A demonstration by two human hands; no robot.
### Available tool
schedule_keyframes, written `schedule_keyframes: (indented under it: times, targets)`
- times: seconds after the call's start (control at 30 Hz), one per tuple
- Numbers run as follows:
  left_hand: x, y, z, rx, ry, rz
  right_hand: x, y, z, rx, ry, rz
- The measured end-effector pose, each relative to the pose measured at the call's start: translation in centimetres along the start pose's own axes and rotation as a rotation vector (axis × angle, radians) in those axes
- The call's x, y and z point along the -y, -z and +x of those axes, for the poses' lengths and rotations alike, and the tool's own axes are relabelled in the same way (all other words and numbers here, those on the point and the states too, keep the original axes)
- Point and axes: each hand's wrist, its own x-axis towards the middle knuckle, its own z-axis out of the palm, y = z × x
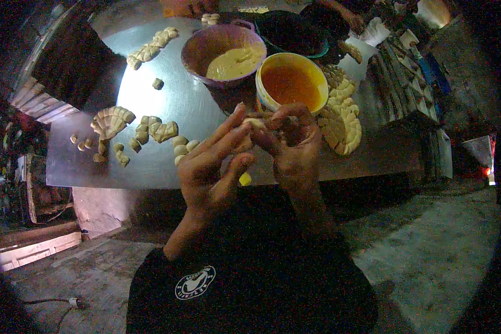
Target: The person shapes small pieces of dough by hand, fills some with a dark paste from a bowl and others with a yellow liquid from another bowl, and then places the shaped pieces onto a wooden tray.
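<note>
Above the table's near edge my two hands meet at a small pale piece of dough. My right hand is closed on it, thumb and fingers curled. My left hand has its fingers stretched out, their tips against the dough, and its thumb held apart. Just beyond my right hand stands a white bucket with orange liquid in it. Behind my fingers, a purple basin holds a yellowish, batter-like mass. Several round dough pieces lie by my left hand.
Scored dough slabs and loose chunks lie on the metal table. More dough pieces are heaped right of the bucket. A dark tub stands behind it. Another person's arm shows at the far right.
</note>
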Motion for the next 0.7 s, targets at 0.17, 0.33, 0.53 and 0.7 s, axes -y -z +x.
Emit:
schedule_keyframes:
  times: [0.17,0.33,0.53,0.7]
  targets:
    - [-2.1,-0.3,0.8,-0.204,0.348,-0.074,-2.6,1.7,0.5,0.224,0.756,-0.483]
    - [-2.2,0.6,1.5,-0.236,0.636,-0.364,0.7,0.5,0.1,0.346,1.052,-0.927]
    - [-2.1,1.6,1.2,0.039,0.560,-0.061,1.7,1.7,1.0,0.530,0.841,-0.621]
    - [-3.3,2.6,0.7,0.112,0.552,0.053,0.2,2.6,2.0,0.623,0.652,-0.534]
